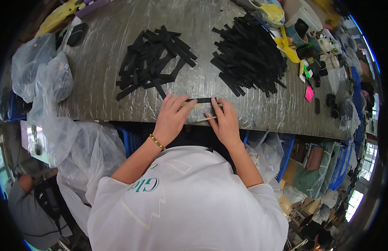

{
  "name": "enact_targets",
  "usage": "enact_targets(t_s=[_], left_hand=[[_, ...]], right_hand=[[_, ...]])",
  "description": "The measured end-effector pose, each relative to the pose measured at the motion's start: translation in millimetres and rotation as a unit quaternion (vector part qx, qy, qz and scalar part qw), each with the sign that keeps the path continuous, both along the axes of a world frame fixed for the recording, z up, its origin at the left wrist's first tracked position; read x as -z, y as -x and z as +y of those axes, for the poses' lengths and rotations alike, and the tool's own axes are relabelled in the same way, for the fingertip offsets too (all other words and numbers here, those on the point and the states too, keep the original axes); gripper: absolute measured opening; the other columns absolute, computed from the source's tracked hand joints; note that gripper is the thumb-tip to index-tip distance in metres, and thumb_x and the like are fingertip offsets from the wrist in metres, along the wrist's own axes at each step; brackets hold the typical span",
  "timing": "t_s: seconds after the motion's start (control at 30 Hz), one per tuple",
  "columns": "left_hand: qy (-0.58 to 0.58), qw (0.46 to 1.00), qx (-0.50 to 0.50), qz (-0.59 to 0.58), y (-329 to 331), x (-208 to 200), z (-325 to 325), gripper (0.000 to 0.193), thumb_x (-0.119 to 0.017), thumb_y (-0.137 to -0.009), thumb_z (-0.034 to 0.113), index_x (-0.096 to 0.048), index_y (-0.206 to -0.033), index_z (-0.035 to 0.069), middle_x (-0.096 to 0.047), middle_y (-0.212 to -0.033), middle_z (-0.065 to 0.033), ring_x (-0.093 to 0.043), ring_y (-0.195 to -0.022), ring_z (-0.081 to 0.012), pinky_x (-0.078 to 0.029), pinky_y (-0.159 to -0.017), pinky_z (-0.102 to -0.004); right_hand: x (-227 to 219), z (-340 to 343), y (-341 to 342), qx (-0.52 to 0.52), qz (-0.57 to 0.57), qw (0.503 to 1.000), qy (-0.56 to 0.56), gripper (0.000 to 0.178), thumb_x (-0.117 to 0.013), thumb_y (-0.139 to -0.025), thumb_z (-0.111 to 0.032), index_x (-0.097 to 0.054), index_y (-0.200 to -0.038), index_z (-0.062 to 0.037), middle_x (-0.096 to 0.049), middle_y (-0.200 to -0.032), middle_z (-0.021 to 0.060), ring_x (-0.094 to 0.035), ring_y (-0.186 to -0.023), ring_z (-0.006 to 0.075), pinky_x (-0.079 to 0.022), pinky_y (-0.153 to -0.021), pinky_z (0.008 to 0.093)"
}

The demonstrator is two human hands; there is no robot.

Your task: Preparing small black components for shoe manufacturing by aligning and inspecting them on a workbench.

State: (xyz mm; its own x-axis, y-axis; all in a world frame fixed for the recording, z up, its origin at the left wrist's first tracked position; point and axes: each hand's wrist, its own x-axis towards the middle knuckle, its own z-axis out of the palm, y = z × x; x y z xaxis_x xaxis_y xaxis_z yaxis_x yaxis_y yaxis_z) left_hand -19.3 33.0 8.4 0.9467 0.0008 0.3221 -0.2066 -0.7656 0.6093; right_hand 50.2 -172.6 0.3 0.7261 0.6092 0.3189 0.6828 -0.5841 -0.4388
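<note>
A short black strip [205, 100] lies crosswise near the table's front edge, between my hands. My left hand [172, 117] has its fingers curled over the strip's left end, holding it down. A pale yellowish piece [197, 106] shows just below the strip, partly under my left fingers. My right hand [225, 122] touches the strip's right end with the index fingertip. A thin silver pen-like stick [205, 119] is held in that same hand, by the thumb; its tip points left. Part of the stick is hidden by the fingers.
Beyond my hands lie a loose pile of black strips [139, 62] at left and a denser pile [248, 54] at right. Plastic bags [47, 75] crowd the left edge. Containers [300, 33], a pink piece [309, 94] and small items line the right. Blue crates [286, 154] stand below.
</note>
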Motion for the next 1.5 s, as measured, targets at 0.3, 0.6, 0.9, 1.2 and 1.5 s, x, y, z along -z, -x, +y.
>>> enact_targets(t_s=[0.3, 0.6, 0.9, 1.2, 1.5], left_hand=[[-0.047, 0.997, 0.052, -0.008, -12.3, 15.1, -15.7, 0.037, -0.061, -0.086, 0.005, -0.064, -0.124, 0.004, -0.062, -0.125, -0.0107, -0.057, -0.12, -0.0304, -0.045, -0.108, -0.0415], [-0.052, 0.997, 0.045, -0.018, -11.5, 16.4, -18.4, 0.04, -0.061, -0.086, 0.004, -0.063, -0.125, 0.003, -0.062, -0.125, -0.01, -0.058, -0.119, -0.0306, -0.047, -0.103, -0.0416], [-0.03, 0.998, 0.043, -0.018, -13.2, 7.8, -19.6, 0.033, -0.062, -0.088, 0.004, -0.066, -0.121, 0.005, -0.064, -0.119, -0.0083, -0.061, -0.108, -0.0302, -0.05, -0.096, -0.0416], [0.026, 0.995, 0.092, 0.009, -15.4, 6.8, -4.5, 0.041, -0.063, -0.085, 0.004, -0.062, -0.125, 0.003, -0.061, -0.124, -0.0113, -0.057, -0.114, -0.0322, -0.047, -0.1, -0.0419], [-0.036, 0.998, -0.012, 0.053, 4.7, -8.3, 24.0, 0.05, -0.071, -0.083, 0.013, -0.057, -0.131, 0.006, -0.055, -0.131, -0.0122, -0.052, -0.12, -0.0339, -0.042, -0.102, -0.0437]], right_hand=[[-1.9, -11.9, -0.5, 0.043, -0.026, 0.998, 0.047, 0.051, -0.074, -0.086, -0.023, -0.059, -0.129, 0.001, -0.056, -0.122, 0.0151, -0.058, -0.1, 0.0334, -0.046, -0.082, 0.0421], [-10.7, -8.0, 3.6, 0.041, -0.001, 0.997, 0.064, 0.051, -0.073, -0.087, -0.028, -0.061, -0.134, -0.0108, -0.056, -0.122, 0.0136, -0.057, -0.102, 0.0329, -0.045, -0.086, 0.0438], [-14.7, -8.3, 1.8, 0.045, 0.024, 0.997, 0.064, 0.046, -0.072, -0.088, -0.027, -0.064, -0.13, -0.0096, -0.056, -0.119, 0.0132, -0.057, -0.104, 0.0327, -0.045, -0.086, 0.0409], [-15.9, -9.0, -15.2, 0.048, 0.027, 0.997, -0.052, 0.034, -0.071, -0.087, -0.011, -0.065, -0.121, -0.006, -0.059, -0.113, 0.0128, -0.059, -0.101, 0.0334, -0.046, -0.087, 0.0416], [-16.0, -0.9, -19.7, 0.0, -0.002, 1.0, -0.018, 0.039, -0.069, -0.087, -0.009, -0.064, -0.125, -0.0101, -0.059, -0.116, 0.0109, -0.058, -0.102, 0.0311, -0.046, -0.086, 0.0418]])
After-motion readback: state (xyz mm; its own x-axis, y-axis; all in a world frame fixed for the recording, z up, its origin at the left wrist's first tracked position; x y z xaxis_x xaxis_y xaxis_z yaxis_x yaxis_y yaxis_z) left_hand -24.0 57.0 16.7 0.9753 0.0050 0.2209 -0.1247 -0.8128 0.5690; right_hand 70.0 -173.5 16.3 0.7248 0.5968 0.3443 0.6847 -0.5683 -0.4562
